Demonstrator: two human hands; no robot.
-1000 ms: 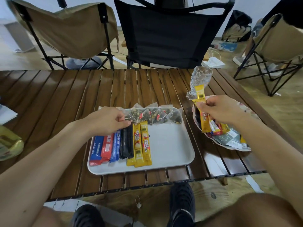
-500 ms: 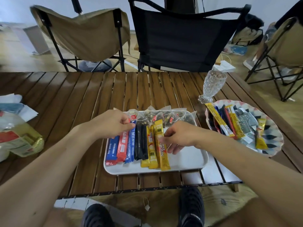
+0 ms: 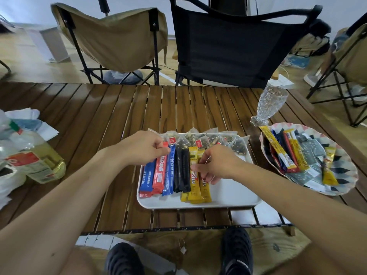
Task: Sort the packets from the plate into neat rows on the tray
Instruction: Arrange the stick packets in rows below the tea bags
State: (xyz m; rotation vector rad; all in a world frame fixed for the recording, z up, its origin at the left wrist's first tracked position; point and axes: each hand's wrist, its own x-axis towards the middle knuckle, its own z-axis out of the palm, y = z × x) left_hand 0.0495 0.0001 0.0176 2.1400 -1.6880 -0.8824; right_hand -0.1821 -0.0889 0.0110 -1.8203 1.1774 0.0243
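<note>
Yellow foil stick packet (image 3: 204,187), pinched by the right hand (image 3: 216,165), is squared into its row on the white rectangular tray (image 3: 234,197) while the left hand (image 3: 143,148), fingers curled, holds a red stick packet (image 3: 159,175); more on the patterned scalloped plate (image 3: 345,175) likely come next.

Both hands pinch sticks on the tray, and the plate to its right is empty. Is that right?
No: the head view shows the plate holds many packets. The rest stands: left hand and right hand pinch sticks on the tray.
</note>
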